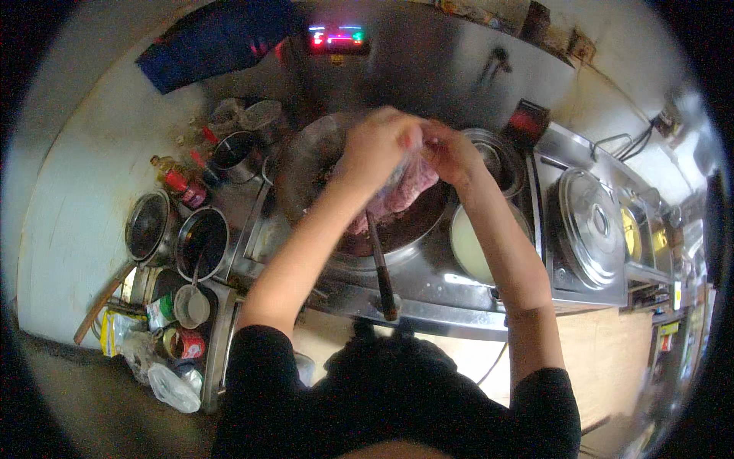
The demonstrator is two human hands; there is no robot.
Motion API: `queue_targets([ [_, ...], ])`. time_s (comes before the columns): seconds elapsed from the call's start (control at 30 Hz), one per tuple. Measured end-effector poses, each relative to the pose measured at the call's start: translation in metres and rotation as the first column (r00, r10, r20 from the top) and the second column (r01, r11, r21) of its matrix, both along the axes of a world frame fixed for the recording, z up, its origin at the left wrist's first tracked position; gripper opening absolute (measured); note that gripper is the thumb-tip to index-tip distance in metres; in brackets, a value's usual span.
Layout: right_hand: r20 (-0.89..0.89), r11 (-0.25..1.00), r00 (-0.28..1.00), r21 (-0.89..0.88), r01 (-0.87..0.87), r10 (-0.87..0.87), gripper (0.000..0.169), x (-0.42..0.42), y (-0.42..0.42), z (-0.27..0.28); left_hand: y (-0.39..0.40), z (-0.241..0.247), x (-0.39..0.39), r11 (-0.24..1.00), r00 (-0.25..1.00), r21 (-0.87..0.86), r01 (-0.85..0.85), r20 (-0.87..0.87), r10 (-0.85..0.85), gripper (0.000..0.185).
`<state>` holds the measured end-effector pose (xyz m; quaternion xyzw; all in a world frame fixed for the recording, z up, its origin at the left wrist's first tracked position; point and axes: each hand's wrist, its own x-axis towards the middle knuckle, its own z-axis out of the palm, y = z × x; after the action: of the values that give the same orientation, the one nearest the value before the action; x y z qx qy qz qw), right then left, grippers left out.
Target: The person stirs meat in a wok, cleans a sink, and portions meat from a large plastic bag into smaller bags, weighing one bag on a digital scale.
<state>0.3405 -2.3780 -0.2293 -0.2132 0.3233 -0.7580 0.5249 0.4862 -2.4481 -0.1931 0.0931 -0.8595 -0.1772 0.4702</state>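
Both my hands are raised over a large wok (pixel 312 140) on the stove. My left hand (pixel 381 143) and my right hand (pixel 453 152) meet at the top of a clear plastic bag (pixel 410 175) with pink minced meat (pixel 408 192) in or just below it. Each hand grips the bag's upper part; the exact finger positions are blurred. Beneath the bag, pink meat and dark bits lie in the wok. A long-handled utensil (pixel 381 264) leans across the wok's near rim, its handle pointing towards me and its head hidden.
Left of the wok stand metal pots (pixel 202 244), a bottle with a red label (pixel 179 181), a red tin (pixel 188 343) and plastic bags (pixel 174 387). To the right are a container of pale liquid (pixel 473 244) and a large lidded steel pot (pixel 590 226). A steel ledge (pixel 447 315) runs in front of me.
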Motion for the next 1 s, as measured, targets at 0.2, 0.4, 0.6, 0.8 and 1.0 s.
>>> queue_targets([
  [0.2, -0.35, 0.989, 0.934, 0.094, 0.116, -0.076, 0.04, -0.019, -0.005, -0.028, -0.067, 0.026, -0.031, 0.993, 0.994, 0.068, -0.096, -0.036, 0.099, 0.02],
  [0.4, -0.743, 0.888, 0.669, 0.288, 0.36, -0.03, 0.063, -0.019, 0.002, -0.071, -0.074, 0.022, -0.027, 0.952, 0.993, 0.302, 0.041, 0.096, -0.073, 0.027],
  [0.6, -0.287, 0.956, 0.953, 0.294, -0.012, 0.1, 0.041, -0.048, -0.031, -0.134, -0.069, 0.051, -0.025, 0.863, 0.938, 0.435, 0.256, 0.107, -0.331, 0.027],
  [0.8, -0.523, 0.882, 0.79, 0.469, -0.045, 0.318, 0.027, -0.047, -0.03, -0.118, -0.091, 0.055, -0.006, 0.974, 0.992, 0.228, 0.003, 0.123, -0.032, 0.028],
  [1.0, -0.852, 0.909, 0.446, 0.38, 0.17, 0.273, 0.011, -0.04, -0.005, -0.053, -0.111, 0.058, 0.02, 0.837, 0.992, 0.545, 0.055, -0.126, 0.017, 0.017],
])
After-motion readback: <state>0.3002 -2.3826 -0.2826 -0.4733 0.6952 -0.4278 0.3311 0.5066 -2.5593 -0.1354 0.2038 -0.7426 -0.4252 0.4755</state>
